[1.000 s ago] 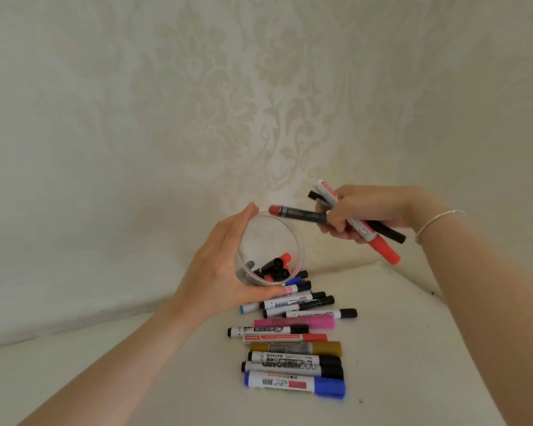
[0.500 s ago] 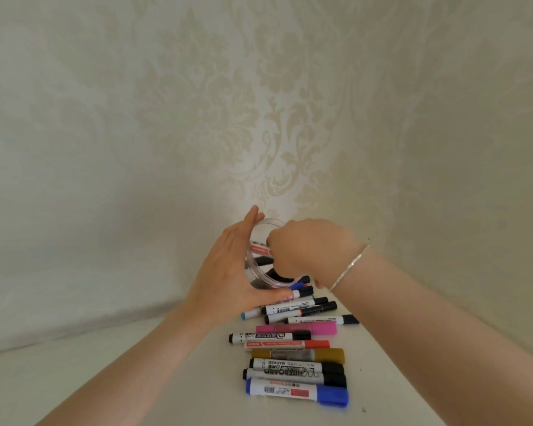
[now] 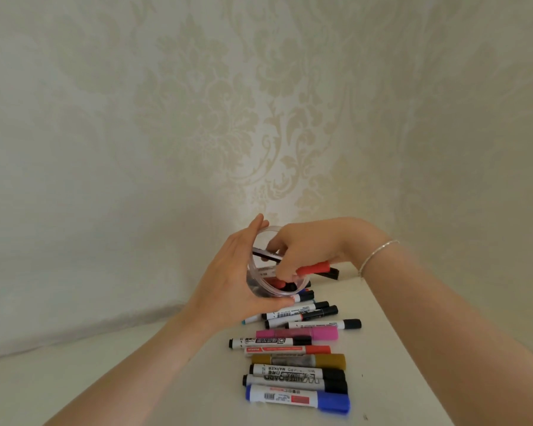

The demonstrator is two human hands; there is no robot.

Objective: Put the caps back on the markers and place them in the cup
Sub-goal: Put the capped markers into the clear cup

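My left hand (image 3: 233, 281) grips a clear plastic cup (image 3: 268, 292), tilted with its mouth towards me, above the far end of the marker row. My right hand (image 3: 308, 250) sits at the cup's mouth and holds a small bundle of markers. A red-capped marker (image 3: 314, 268) and a black one (image 3: 331, 273) stick out to the right; another dark marker (image 3: 263, 255) points into the cup. Red and black marker ends show inside the cup. Several capped markers (image 3: 296, 355) lie side by side on the white table.
The white table (image 3: 136, 373) meets a cream patterned wall (image 3: 197, 133) just behind the cup. The nearest marker is a blue one (image 3: 299, 398); a pink marker (image 3: 299, 334) and a gold one (image 3: 302, 361) lie mid-row. A bracelet (image 3: 376, 256) circles my right wrist.
My right hand brought its markers down from the right to the cup's mouth, and now their ends stick out again. The left hand kept hold of the cup, which shifted slightly lower.
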